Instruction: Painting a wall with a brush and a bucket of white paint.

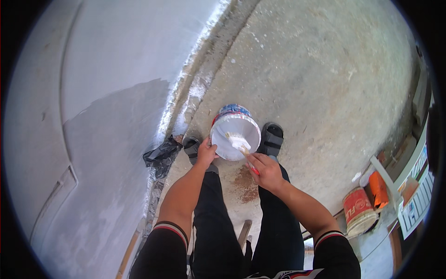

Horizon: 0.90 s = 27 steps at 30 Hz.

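Observation:
A paint bucket [218,153] with a white inside and a blue and red outer wall is tipped so its mouth faces me, between my sandalled feet. My left hand [206,152] grips its rim on the left side, thumb over the edge. In my right hand [267,172] is a paintbrush [239,142] with a red part showing at the fingers. The brush's bristles, coated in white paint, are inside the bucket's mouth. How much paint lies in the bucket I cannot tell.
On the left rises a wall [116,111], part of it darker grey. Crumpled black plastic [162,156] lies at its foot. Paint spots dot the concrete floor [316,93]. A red bucket [357,211], an orange object [378,189] and a white slatted piece [416,204] are at the right.

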{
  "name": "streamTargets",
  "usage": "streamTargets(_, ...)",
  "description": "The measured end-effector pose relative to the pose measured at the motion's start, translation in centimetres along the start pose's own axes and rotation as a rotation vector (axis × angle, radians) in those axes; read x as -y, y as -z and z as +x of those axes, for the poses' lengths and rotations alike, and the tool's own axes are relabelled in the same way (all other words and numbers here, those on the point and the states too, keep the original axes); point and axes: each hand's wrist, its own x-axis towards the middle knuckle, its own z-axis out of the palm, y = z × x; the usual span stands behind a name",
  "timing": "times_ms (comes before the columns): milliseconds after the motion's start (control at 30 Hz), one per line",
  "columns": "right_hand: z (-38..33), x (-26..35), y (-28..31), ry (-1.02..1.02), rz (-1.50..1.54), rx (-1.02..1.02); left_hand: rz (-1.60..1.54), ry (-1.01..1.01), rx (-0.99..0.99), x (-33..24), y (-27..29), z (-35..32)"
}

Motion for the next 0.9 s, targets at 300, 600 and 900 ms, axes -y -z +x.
streamTargets(300, -0.9, -0.2, -1.2, 0.003, -0.076, -0.006, 0.078, 0.069, 0.135, 0.6, 0.6, 0.9)
streamTargets(600, -0.8, 1.6, -1.2, -0.056, -0.067, -0.094, 0.789, -0.566, 0.021, -2.2, 6.6, -15.5)
streamTargets(900, 0.7, 3.3, -3.3, -0.206, -0.017, -0.144, 1.105, -0.49, -0.095, 0.2, 8.4, -27.0)
